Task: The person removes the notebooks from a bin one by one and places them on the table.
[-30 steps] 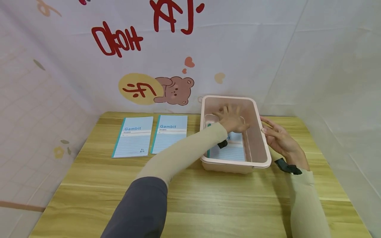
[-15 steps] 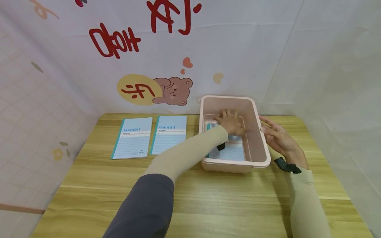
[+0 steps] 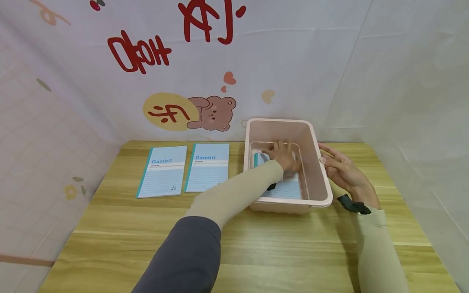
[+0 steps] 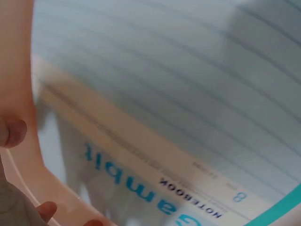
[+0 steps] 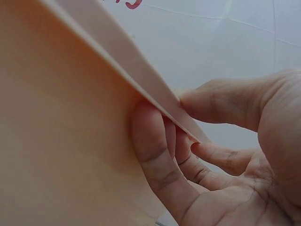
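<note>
A pale pink plastic bin [image 3: 293, 202] stands at the back right of the table. Flat on its floor lies a blue Gambit notebook [image 3: 287, 191], partly hidden by my left arm; its cover [image 4: 188, 117] fills most of the left wrist view. Inside the bin, my left hand [image 3: 283, 158] is spread low over the notebook's far end; whether the palm touches the cover I cannot tell. My right hand [image 3: 344, 171] holds the bin's right rim. In the right wrist view the thumb [image 5: 221, 101] lies on one side of the rim, the curled fingers on the other.
Two more Gambit notebooks, one at the left [image 3: 163, 171] and one nearer the bin [image 3: 207, 167], lie side by side on the wooden table [image 3: 278, 252]. A printed fabric wall [image 3: 286, 53] rises directly behind the bin.
My left hand has sunk lower into the bin and a little towards me, covering the notebook's far end. My right hand stays on the rim.
</note>
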The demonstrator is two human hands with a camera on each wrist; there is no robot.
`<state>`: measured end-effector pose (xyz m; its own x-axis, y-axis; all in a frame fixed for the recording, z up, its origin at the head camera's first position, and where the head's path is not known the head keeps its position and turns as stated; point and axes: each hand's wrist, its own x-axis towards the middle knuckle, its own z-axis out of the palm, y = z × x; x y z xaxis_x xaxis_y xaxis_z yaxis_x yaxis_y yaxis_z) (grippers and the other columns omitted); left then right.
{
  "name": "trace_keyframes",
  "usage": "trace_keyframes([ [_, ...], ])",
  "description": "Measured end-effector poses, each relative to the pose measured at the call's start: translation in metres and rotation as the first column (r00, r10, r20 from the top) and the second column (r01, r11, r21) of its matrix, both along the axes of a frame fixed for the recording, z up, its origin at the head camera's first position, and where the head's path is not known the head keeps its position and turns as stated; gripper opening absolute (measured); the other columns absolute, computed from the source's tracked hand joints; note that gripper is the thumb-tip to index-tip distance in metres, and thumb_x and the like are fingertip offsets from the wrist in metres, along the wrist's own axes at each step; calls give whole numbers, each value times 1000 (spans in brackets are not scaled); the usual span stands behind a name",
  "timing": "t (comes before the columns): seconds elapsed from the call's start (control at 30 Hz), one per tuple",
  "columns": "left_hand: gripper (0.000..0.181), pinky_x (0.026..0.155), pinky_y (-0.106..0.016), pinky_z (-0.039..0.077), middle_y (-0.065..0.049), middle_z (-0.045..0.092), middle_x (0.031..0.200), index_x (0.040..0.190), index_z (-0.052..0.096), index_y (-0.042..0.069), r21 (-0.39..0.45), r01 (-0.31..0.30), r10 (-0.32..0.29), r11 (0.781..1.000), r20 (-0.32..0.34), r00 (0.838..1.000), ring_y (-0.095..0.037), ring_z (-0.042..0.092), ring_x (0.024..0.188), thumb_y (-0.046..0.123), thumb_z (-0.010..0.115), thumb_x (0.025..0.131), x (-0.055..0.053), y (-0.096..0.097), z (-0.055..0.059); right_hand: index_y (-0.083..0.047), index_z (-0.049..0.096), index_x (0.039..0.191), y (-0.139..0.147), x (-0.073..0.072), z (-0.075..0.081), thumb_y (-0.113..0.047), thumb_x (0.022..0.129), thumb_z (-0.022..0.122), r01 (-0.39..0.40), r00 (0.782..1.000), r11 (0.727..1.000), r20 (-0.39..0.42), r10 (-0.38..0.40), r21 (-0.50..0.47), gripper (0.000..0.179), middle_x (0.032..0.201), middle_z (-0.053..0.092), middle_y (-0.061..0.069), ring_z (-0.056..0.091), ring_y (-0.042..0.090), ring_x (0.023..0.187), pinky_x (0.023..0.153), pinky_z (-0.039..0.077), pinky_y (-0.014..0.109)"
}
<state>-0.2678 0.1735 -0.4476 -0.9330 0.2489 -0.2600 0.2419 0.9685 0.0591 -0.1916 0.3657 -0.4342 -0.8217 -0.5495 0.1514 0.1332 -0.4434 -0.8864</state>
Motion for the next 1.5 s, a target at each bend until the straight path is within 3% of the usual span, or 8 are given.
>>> trace_keyframes([
  [0.17, 83, 112, -63, 37, -5, 27, 162, 161, 16, 32, -8, 11, -10, 1000, 69, 998, -28, 29, 147, 69, 45, 93, 12, -6, 4, -3, 20, 160, -1, 1, 0, 7, 108, 25, -4, 1000, 1000, 0, 4, -2, 53, 150, 53, 11, 65, 20, 123, 97, 56, 29],
  [0.33, 88, 112, -60, 39, -4, 28, 162, 160, 20, 31, -44, 17, -16, 999, 37, 999, -26, 32, 146, 77, 45, 91, 23, -10, 12, -2, 18, 160, -1, 3, 1, 7, 108, 25, 11, 1000, 1000, 8, -11, 7, 53, 151, 52, 11, 65, 19, 123, 97, 56, 29],
  [0.6, 94, 112, -59, 38, -7, 28, 158, 160, 17, 31, -123, -12, 17, 992, 37, 999, -28, 32, 141, 85, 40, 87, 16, 0, -5, -2, 19, 159, -3, 4, -1, 7, 108, 26, 22, 1000, 1000, 10, -22, 15, 53, 148, 54, 11, 65, 19, 122, 96, 56, 29],
  [0.9, 92, 115, -61, 35, -2, 34, 161, 161, 22, 32, -153, 18, -21, 988, -22, 1000, -23, 34, 146, 83, 44, 88, 29, -8, 19, -4, 15, 161, -3, 4, 2, 6, 108, 25, 26, 1000, 999, 9, -26, 27, 55, 154, 50, 9, 64, 18, 125, 97, 55, 28],
  [1.07, 97, 115, -60, 36, -2, 30, 163, 163, 22, 28, -216, 32, -43, 976, -45, 998, -23, 30, 148, 86, 40, 87, 27, -6, 21, -3, 14, 161, -3, 4, 3, 6, 108, 26, 21, 1000, 999, 9, -22, 25, 55, 154, 49, 10, 64, 18, 124, 97, 56, 28],
  [1.27, 98, 110, -59, 42, -6, 37, 156, 157, 39, 23, -245, 30, -47, 969, -62, 997, -25, 34, 141, 87, 44, 83, 20, -1, 20, -4, 18, 160, -2, 3, 3, 7, 108, 26, 19, 1000, 1000, 11, -20, 22, 54, 154, 50, 10, 65, 19, 124, 97, 56, 28],
  [1.5, 110, 112, -56, 42, -3, 39, 159, 163, 21, 24, -243, -4, 0, 970, -16, 1000, -23, 38, 145, 91, 45, 80, 16, -2, 21, -3, 11, 161, -2, 4, 5, 6, 108, 25, 24, 999, 999, 24, -25, 36, 55, 153, 50, 9, 66, 19, 122, 96, 57, 29],
])
